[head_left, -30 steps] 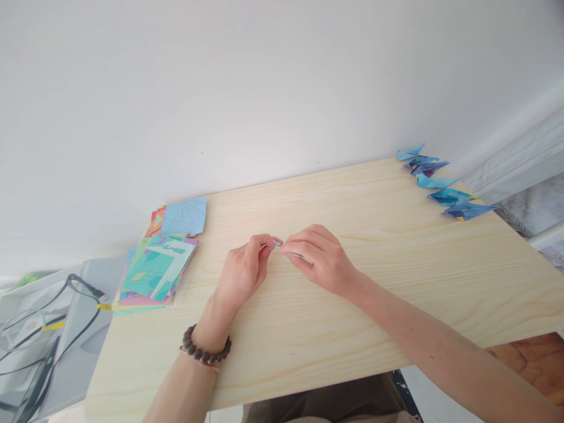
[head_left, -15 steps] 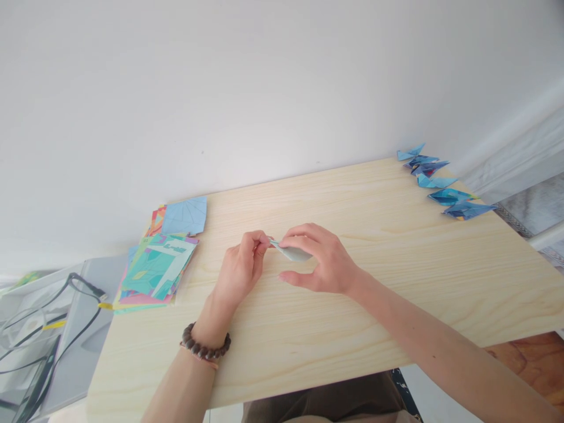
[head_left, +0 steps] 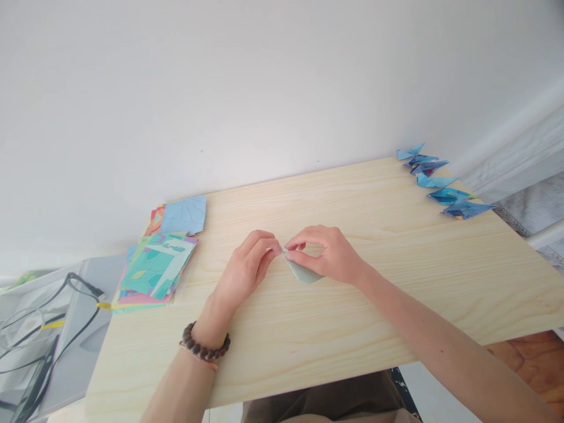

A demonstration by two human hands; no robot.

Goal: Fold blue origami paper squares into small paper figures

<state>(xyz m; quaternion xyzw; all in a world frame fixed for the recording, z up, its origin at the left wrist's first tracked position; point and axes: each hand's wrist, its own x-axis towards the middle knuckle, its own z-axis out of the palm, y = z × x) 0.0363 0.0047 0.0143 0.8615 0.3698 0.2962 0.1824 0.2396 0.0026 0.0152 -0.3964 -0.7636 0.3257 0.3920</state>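
Observation:
A small pale grey-green piece of folded paper (head_left: pixel 305 274) is held over the middle of the table, its narrow tip toward the left. My left hand (head_left: pixel 253 258), with a beaded bracelet (head_left: pixel 205 346) on the wrist, pinches that tip between thumb and forefinger. Close beside it, my right hand (head_left: pixel 328 252) is closed with thumb and forefinger on the paper near the same tip. The wider part of the paper hangs below my right thumb, and my right hand partly covers it.
Colourful patterned paper sheets (head_left: pixel 158 267) lie piled on the table's left, a creased blue sheet (head_left: pixel 185 214) behind them. Several blue folded paper figures (head_left: pixel 467 208) line the far right edge. Left of the table, a grey bin (head_left: pixel 94 341) sits by black cables (head_left: pixel 83 282).
My right thumb has come up from apart and closed on the paper. My left hand has shifted slightly right, and the paper now sits lower and further right.

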